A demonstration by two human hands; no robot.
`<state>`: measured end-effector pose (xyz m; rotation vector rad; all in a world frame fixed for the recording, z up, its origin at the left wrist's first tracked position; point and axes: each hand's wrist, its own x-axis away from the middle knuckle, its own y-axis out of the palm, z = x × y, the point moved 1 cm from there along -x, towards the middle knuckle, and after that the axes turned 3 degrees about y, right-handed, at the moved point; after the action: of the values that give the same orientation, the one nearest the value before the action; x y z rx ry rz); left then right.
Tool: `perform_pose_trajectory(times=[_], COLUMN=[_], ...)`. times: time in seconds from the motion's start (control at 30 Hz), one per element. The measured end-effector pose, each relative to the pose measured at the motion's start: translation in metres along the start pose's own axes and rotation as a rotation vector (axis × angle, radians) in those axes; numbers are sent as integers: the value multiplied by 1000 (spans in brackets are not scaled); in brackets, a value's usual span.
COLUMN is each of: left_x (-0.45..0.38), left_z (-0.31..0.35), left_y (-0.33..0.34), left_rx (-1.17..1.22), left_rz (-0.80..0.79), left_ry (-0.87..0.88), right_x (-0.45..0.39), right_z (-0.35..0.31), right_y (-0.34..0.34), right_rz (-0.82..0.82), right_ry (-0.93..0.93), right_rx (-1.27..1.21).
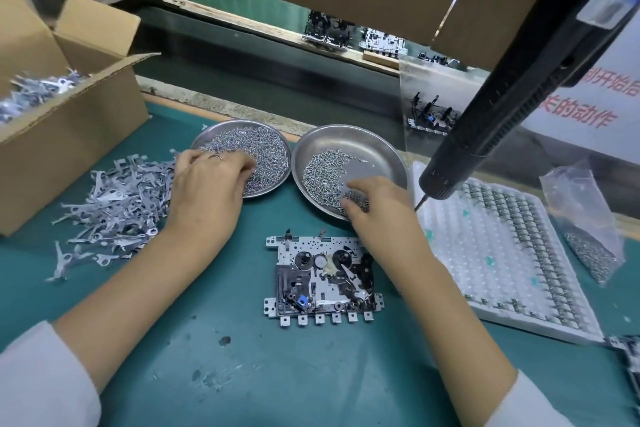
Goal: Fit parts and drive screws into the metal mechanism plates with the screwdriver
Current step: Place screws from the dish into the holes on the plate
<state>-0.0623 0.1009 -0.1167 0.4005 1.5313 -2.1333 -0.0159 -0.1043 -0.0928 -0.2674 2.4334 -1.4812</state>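
Note:
A metal mechanism plate (323, 282) lies flat on the green mat in front of me. Two steel dishes stand behind it. My left hand (204, 184) reaches into the left dish (207, 137), fingertips curled down among its small screws. My right hand (375, 208) reaches into the right dish (381, 146), fingertips in its pile of screws (322, 173); whether either hand pinches a screw is hidden. The black electric screwdriver (512, 87) hangs free at the right, its bit just above the white tray.
A heap of flat metal levers (110, 204) lies left of the dishes, beside an open cardboard box (69, 121) holding more. A white blister tray (502, 253) of small parts and a plastic bag of screws (588, 232) sit right. A conveyor with more mechanisms (346, 31) runs behind.

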Motion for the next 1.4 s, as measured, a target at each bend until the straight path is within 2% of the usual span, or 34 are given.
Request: perform_pose_trajectory(times=[0.1,0.2,0.3,0.53,0.67,0.8,1.0,1.13,1.4], left_x=[0,-1,-2,-1,-2,-1,-1,-2,-2], left_z=[-1,-3,-5,-6,-3,-3,-3,-4,-4], left_y=[1,2,4,6,6,6,6,7,6], left_rx=[29,55,66,83,92,101,81,100,107], left_rz=[-11,-15,-28,-60,-45,-44,-56,-47,-19], left_ry=[1,12,14,5,-20,-34,-40,-47,-25], right_x=[-10,-18,-17,-14,-8,-9,-18,-17,-7], right_z=[-3,-3,0,5,5,0,-4,-1,3], right_y=[5,6,7,9,6,6,7,10,6], right_rz=[-87,-124,-66,-12,123,1,-108,-75,80], right_ry=[103,190,214,95,-12,-11,-8,-40,-22], right_rx=[88,40,-52,-66,-97,-129,61,94,-127])
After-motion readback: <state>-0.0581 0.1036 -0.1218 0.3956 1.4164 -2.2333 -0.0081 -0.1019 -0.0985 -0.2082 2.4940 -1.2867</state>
